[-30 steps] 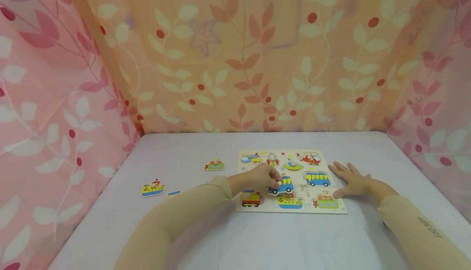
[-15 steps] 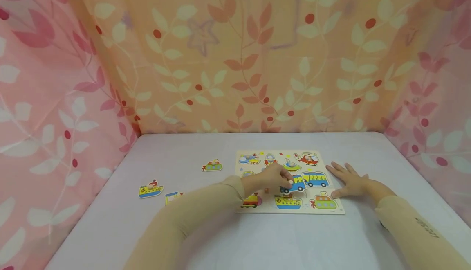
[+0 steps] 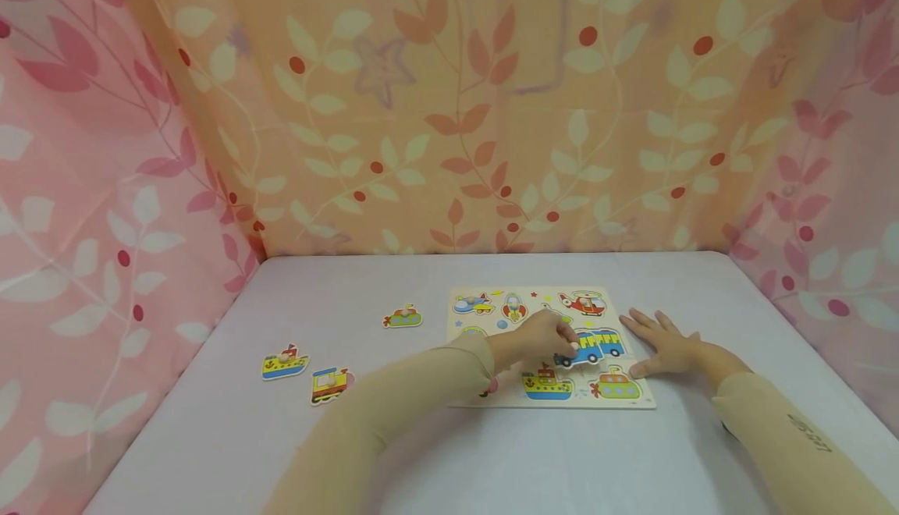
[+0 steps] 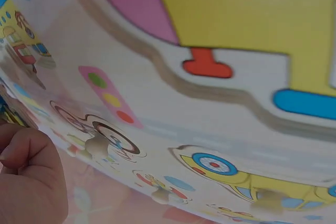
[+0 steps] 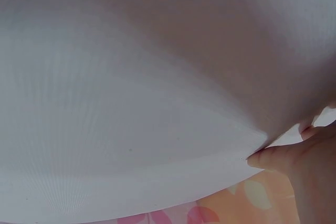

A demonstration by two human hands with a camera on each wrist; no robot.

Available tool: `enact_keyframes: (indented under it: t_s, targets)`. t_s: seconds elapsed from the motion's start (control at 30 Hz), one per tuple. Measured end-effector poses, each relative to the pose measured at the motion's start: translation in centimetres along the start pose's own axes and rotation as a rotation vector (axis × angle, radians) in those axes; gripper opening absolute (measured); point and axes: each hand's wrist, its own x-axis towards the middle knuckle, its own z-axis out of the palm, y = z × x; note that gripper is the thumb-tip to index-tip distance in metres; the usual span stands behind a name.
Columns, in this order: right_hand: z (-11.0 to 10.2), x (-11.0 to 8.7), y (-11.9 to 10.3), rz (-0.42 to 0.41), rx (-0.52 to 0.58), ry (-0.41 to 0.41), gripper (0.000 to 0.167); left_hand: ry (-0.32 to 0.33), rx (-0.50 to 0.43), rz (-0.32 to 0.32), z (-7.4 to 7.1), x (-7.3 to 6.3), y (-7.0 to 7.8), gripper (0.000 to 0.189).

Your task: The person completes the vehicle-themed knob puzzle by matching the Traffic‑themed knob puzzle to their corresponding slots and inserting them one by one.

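In the head view, my left hand (image 3: 539,339) pinches a blue bus puzzle piece (image 3: 588,354) by its knob. The piece is over the peg puzzle board (image 3: 509,392), overlapping the left part of the printed bus picture (image 3: 611,337). My right hand (image 3: 670,347) lies with fingers spread at the board's right edge, thumb on the board's side. The left wrist view shows my left hand (image 4: 31,177) with curled fingers at the left edge; what it pinches is mostly hidden there. My right hand (image 5: 310,166) appears at the right wrist view's lower right.
Left of the board lie a loose submarine piece (image 3: 403,316), a boat piece (image 3: 284,361) and a train piece (image 3: 332,385). Knobbed plane (image 3: 472,304), rocket (image 3: 514,308) and helicopter (image 3: 584,303) pieces sit in the board's back row. Floral curtains (image 3: 449,109) surround the white table (image 3: 492,468).
My left hand has carried the bus piece rightward over the board, up to the printed bus. The train piece has come out from behind the left sleeve. My right hand stays at the board's edge.
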Motion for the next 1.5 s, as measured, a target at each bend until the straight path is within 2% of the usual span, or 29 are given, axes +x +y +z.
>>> enact_keyframes:
  t_s: [0.37,0.5,0.6,0.73,0.97,1.13,1.3,1.5]
  targets:
    - [-0.1,-0.1,0.2,-0.017,0.017,0.01,0.106,0.049,0.003,0.009,1.7,1.8,1.4,0.007]
    - [0.1,0.0,0.2,-0.006,0.01,0.007,0.107,0.057,0.029,-0.024,1.9,2.2,1.8,0.008]
    - [0.2,0.2,0.2,0.003,-0.001,0.001,0.108,0.068,0.013,-0.05,1.8,2.5,1.8,0.009]
    - [0.2,0.3,0.2,0.005,-0.007,0.003,0.109,0.069,-0.003,-0.053,1.9,3.2,1.7,0.008]
    - [0.2,0.3,0.3,0.006,-0.006,0.006,0.109,0.048,0.083,-0.018,2.3,4.1,2.0,0.005]
    - [0.3,0.2,0.3,-0.001,-0.002,0.006,0.109,0.066,0.105,-0.056,2.8,4.5,2.6,0.007]
    - [0.3,0.2,0.2,0.001,0.005,0.004,0.108,0.062,0.077,-0.085,3.1,4.7,2.7,0.009]
    - [0.1,0.2,0.2,0.004,0.005,-0.001,0.108,0.025,-0.016,-0.111,3.5,5.4,2.5,0.009]
